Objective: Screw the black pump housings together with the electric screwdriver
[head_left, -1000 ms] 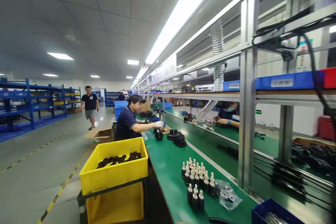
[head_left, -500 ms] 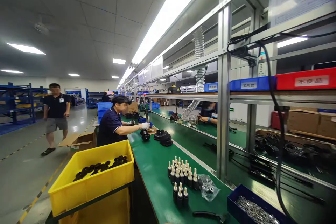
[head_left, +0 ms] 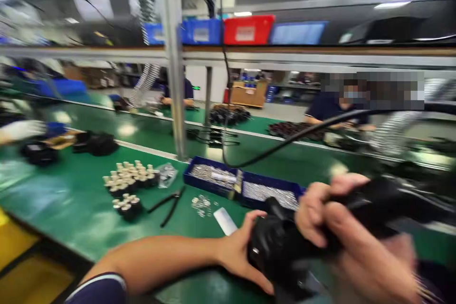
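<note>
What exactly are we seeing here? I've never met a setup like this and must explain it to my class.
There's no robot: a person works with two bare hands, and every picture comes from one camera on that person's head. The left hand and right hand hold something black, too blurred to name. On the green table stand black pieces with pale tops, beside a clear bag. A pliers-like tool lies nearby, with blue trays of small metal parts behind.

Nothing legible: blurred labels [head_left: 245, 34] on red bin [head_left: 265, 31], blue bin [head_left: 188, 32].
</note>
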A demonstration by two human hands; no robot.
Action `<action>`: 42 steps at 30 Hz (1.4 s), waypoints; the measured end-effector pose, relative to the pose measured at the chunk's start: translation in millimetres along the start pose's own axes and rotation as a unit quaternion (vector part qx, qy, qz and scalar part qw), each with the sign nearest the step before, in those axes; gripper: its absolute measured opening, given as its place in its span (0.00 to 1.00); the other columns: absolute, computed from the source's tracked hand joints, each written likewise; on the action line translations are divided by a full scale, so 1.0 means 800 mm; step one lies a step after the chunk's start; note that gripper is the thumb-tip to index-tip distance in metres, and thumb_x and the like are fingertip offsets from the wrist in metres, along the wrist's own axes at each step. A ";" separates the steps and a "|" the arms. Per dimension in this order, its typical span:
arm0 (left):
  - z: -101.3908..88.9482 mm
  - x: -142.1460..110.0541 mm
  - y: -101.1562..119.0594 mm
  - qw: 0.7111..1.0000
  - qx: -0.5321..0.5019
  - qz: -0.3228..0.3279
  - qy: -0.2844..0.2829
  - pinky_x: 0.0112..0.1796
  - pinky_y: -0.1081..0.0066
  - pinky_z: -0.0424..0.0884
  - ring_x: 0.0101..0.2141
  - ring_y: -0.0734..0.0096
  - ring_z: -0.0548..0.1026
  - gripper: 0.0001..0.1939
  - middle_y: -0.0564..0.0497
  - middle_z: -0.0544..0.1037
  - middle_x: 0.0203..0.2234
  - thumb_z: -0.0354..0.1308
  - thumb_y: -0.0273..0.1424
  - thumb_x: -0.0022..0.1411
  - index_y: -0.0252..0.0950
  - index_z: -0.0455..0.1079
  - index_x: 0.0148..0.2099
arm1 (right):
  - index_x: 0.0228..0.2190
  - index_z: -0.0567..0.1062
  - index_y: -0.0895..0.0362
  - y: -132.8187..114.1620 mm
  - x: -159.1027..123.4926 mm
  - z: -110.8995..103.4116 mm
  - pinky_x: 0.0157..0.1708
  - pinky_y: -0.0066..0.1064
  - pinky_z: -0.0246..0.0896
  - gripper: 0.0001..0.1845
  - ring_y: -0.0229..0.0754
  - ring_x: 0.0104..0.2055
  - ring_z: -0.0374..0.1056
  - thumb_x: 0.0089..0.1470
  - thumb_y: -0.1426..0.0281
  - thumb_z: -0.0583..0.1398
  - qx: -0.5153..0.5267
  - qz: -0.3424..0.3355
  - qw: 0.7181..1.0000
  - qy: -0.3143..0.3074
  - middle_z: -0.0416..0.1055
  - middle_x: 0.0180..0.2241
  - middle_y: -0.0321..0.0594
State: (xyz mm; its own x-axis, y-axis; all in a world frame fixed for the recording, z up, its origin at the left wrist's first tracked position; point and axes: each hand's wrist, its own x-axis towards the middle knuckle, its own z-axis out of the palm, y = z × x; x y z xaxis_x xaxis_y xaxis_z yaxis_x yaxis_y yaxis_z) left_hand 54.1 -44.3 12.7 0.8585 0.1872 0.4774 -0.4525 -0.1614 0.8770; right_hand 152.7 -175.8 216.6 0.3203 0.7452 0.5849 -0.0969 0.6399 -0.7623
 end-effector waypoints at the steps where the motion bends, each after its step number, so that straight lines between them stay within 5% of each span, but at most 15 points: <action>1: 0.002 -0.003 -0.003 1.000 -0.018 0.006 -0.004 0.69 0.38 0.60 0.65 0.39 0.70 0.74 0.32 0.67 0.65 0.86 0.44 0.39 0.46 0.36 0.73 | 0.44 0.72 0.50 0.001 0.000 -0.003 0.21 0.25 0.61 0.12 0.33 0.21 0.66 0.66 0.68 0.70 -0.006 0.003 1.000 -0.002 0.71 0.29 0.33; 11: 0.002 -0.014 -0.004 0.999 -0.044 0.006 -0.016 0.68 0.34 0.62 0.69 0.38 0.66 0.74 0.29 0.54 0.73 0.84 0.41 0.46 0.49 0.31 0.76 | 0.45 0.71 0.51 0.039 0.013 0.015 0.22 0.22 0.63 0.10 0.31 0.22 0.66 0.68 0.70 0.67 0.000 0.009 0.999 -0.041 0.72 0.31 0.32; 19: -0.003 -0.013 -0.004 0.999 -0.026 -0.019 -0.027 0.62 0.39 0.71 0.60 0.40 0.75 0.74 0.36 0.71 0.61 0.84 0.45 0.46 0.45 0.32 0.76 | 0.43 0.71 0.51 0.048 0.007 0.027 0.21 0.21 0.59 0.12 0.30 0.21 0.63 0.65 0.73 0.70 -0.045 0.018 0.998 -0.036 0.70 0.29 0.30; 32: -0.001 -0.009 0.003 0.999 -0.047 -0.007 0.011 0.60 0.43 0.72 0.58 0.39 0.75 0.71 0.36 0.73 0.59 0.86 0.45 0.38 0.43 0.42 0.71 | 0.47 0.72 0.50 0.045 -0.002 0.033 0.21 0.25 0.62 0.13 0.34 0.21 0.65 0.66 0.71 0.70 -0.127 0.000 0.992 0.002 0.72 0.28 0.32; 42: 0.000 -0.012 0.006 0.998 -0.037 -0.048 0.001 0.60 0.42 0.72 0.58 0.38 0.77 0.74 0.35 0.76 0.58 0.85 0.48 0.40 0.42 0.36 0.74 | 0.44 0.70 0.50 0.046 -0.003 0.039 0.20 0.25 0.60 0.14 0.33 0.20 0.62 0.65 0.70 0.71 -0.099 -0.005 0.995 0.014 0.67 0.25 0.29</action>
State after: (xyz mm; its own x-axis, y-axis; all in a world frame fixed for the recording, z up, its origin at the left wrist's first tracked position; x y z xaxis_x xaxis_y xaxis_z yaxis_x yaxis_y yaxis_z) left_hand 43.4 -47.0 12.4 0.8984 0.2006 0.3906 -0.3846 -0.0698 0.9204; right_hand 119.1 -148.5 195.6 0.3467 0.7319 0.5866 0.0934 0.5953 -0.7981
